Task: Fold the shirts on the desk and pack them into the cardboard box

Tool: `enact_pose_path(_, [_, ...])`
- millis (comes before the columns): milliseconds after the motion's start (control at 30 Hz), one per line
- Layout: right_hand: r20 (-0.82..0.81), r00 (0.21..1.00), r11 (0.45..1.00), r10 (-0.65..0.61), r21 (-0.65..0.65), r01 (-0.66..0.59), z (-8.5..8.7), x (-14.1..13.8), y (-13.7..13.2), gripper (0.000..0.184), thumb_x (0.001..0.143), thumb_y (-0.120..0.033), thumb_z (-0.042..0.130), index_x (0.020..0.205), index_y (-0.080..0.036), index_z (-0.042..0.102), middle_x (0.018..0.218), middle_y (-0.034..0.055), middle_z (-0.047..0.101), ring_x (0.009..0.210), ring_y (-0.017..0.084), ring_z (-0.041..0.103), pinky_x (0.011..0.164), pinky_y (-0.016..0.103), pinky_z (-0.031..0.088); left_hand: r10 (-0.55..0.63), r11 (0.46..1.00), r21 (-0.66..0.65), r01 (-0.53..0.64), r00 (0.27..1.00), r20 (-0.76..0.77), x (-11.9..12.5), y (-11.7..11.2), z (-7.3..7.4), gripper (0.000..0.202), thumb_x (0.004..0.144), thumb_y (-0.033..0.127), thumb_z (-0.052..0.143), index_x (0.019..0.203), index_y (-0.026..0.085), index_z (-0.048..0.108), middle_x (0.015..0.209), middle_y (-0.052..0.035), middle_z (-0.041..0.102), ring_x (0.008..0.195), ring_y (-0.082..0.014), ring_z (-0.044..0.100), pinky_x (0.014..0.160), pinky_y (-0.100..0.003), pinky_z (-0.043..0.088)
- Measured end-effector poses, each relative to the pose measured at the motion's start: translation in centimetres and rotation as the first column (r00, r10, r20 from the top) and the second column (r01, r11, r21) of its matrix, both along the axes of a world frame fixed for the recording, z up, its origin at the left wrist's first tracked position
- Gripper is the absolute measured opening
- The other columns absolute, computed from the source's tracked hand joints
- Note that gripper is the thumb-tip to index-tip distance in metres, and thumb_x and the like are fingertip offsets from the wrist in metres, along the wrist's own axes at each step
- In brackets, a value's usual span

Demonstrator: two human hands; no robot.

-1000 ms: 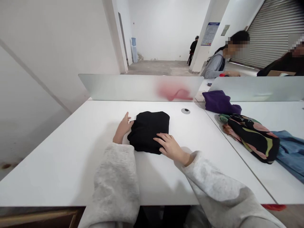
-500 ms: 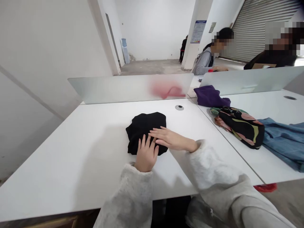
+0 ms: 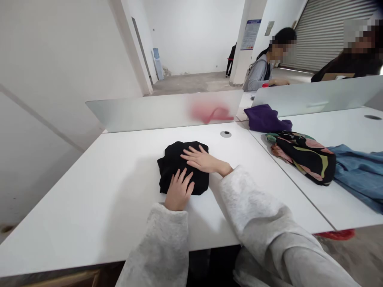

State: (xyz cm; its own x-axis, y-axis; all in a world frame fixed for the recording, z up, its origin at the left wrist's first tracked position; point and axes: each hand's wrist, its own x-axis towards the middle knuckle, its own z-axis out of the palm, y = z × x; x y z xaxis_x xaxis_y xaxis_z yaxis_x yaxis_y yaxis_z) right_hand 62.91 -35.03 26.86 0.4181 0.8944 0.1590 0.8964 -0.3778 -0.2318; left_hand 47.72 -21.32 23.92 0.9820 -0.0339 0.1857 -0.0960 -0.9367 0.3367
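A folded black garment (image 3: 175, 159) lies on the white table (image 3: 89, 191) in front of me. My left hand (image 3: 178, 191) rests flat on its near edge, fingers stretched out and apart. My right hand (image 3: 202, 159) lies flat on top of the garment's right side, fingers spread and pointing left. Neither hand grips anything. Both arms wear light grey fleece sleeves.
A frosted divider (image 3: 167, 109) stands along the far edge, with a cable hole (image 3: 225, 134) before it. On the adjoining table to the right lie a purple cloth (image 3: 266, 118), a floral garment (image 3: 305, 153) and blue denim (image 3: 359, 171). Two people sit beyond the dividers.
My left hand came from the garment's left side to its near edge. My right hand slid from the near right corner up onto the top. The view shifted slightly.
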Motion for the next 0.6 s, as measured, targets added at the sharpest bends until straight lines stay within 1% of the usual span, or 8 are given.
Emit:
enact_pose_path(67, [-0.020, 1.000, 0.999, -0.017, -0.051, 0.016, -0.9, 0.0, 0.2, 0.051, 0.100, -0.045, 0.019, 0.146, -0.030, 0.035, 0.153, 0.0029, 0.030, 0.143, 0.026, 0.018, 0.113, 0.058, 0.008, 0.004, 1.000, -0.009, -0.005, 1.000, -0.014, 0.0, 0.0, 0.1, 0.044, 0.094, 0.033, 0.037, 0.134, 0.020, 0.052, 0.148, -0.0074, 0.040, 0.140, -0.0309, 0.028, 0.114, -0.053, 0.023])
enact_pose_path(133, [-0.021, 0.974, 0.973, -0.226, -0.044, 0.225, -2.0, 0.9, -0.4, 0.051, 0.100, -0.042, 0.023, 0.146, -0.025, 0.035, 0.153, 0.0077, 0.031, 0.141, 0.029, 0.023, 0.111, 0.058, 0.014, -0.004, 0.999, -0.053, 0.003, 1.000, -0.028, -0.1, 0.1, 0.5, 0.044, 0.094, 0.035, 0.036, 0.132, 0.021, 0.053, 0.149, -0.0059, 0.040, 0.140, -0.0300, 0.028, 0.114, -0.053, 0.023])
enact_pose_path(233, [-0.077, 0.796, 0.795, -0.601, 0.042, 0.605, -3.0, 2.9, -2.2, 0.054, 0.099, -0.040, 0.025, 0.144, -0.013, 0.038, 0.144, 0.0182, 0.043, 0.132, 0.031, 0.039, 0.104, 0.050, 0.032, 0.046, 0.973, -0.227, -0.042, 0.999, 0.012, -0.5, 0.9, 1.9, 0.047, 0.097, 0.039, 0.025, 0.119, 0.023, 0.063, 0.137, -0.0043, 0.055, 0.132, -0.0238, 0.043, 0.111, -0.044, 0.032])
enact_pose_path(300, [-0.159, 0.691, 0.698, -0.705, 0.014, 0.716, -3.0, 3.7, -3.5, 0.055, 0.099, -0.044, 0.023, 0.127, -0.010, 0.056, 0.123, 0.0209, 0.060, 0.118, 0.032, 0.052, 0.096, 0.043, 0.040, 0.225, 0.931, -0.306, -0.196, 0.972, 0.062, -0.4, 1.9, 3.3, 0.053, 0.097, 0.043, 0.019, 0.106, 0.022, 0.067, 0.121, -0.0062, 0.066, 0.119, -0.0220, 0.056, 0.103, -0.038, 0.042])
enact_pose_path(367, [-0.225, 0.653, 0.678, -0.723, -0.049, 0.733, -2.9, 3.8, -4.3, 0.059, 0.098, -0.050, 0.022, 0.100, -0.014, 0.069, 0.098, 0.0181, 0.069, 0.103, 0.030, 0.061, 0.090, 0.039, 0.043, 0.431, 0.878, -0.262, -0.402, 0.900, 0.066, 0.3, 3.3, 4.4, 0.053, 0.094, 0.051, 0.024, 0.108, 0.019, 0.064, 0.116, -0.0101, 0.066, 0.112, -0.0267, 0.058, 0.095, -0.040, 0.045])
enact_pose_path(433, [-0.316, 0.654, 0.705, -0.687, -0.075, 0.705, -2.8, 3.4, -4.3, 0.061, 0.095, -0.057, 0.025, 0.081, -0.017, 0.069, 0.082, 0.0147, 0.069, 0.093, 0.028, 0.065, 0.086, 0.037, 0.045, 0.545, 0.823, -0.153, -0.547, 0.836, -0.058, 1.7, 4.7, 4.8, 0.060, 0.089, 0.060, 0.032, 0.120, 0.015, 0.058, 0.125, -0.0164, 0.060, 0.116, -0.0354, 0.054, 0.093, -0.048, 0.044])
enact_pose_path(533, [-0.538, 0.628, 0.729, -0.562, 0.037, 0.684, -2.9, 2.4, -3.3, 0.054, 0.088, -0.065, 0.038, 0.072, -0.020, 0.064, 0.078, 0.0126, 0.067, 0.092, 0.029, 0.064, 0.087, 0.039, 0.045, 0.539, 0.784, -0.129, -0.607, 0.769, -0.344, 3.7, 6.1, 4.1, 0.076, 0.082, 0.068, 0.038, 0.126, 0.007, 0.052, 0.132, -0.0257, 0.052, 0.119, -0.0438, 0.050, 0.095, -0.055, 0.039])
enact_pose_path(600, [-0.725, 0.544, 0.691, -0.422, 0.131, 0.711, -2.9, 1.6, -2.4, 0.050, 0.083, -0.068, 0.046, 0.080, -0.021, 0.062, 0.083, 0.0113, 0.067, 0.092, 0.028, 0.063, 0.087, 0.041, 0.046, 0.506, 0.774, -0.178, -0.608, 0.762, -0.404, 4.4, 6.5, 3.3, 0.080, 0.078, 0.070, 0.043, 0.126, 0.006, 0.050, 0.131, -0.0278, 0.052, 0.120, -0.0444, 0.049, 0.097, -0.054, 0.038])
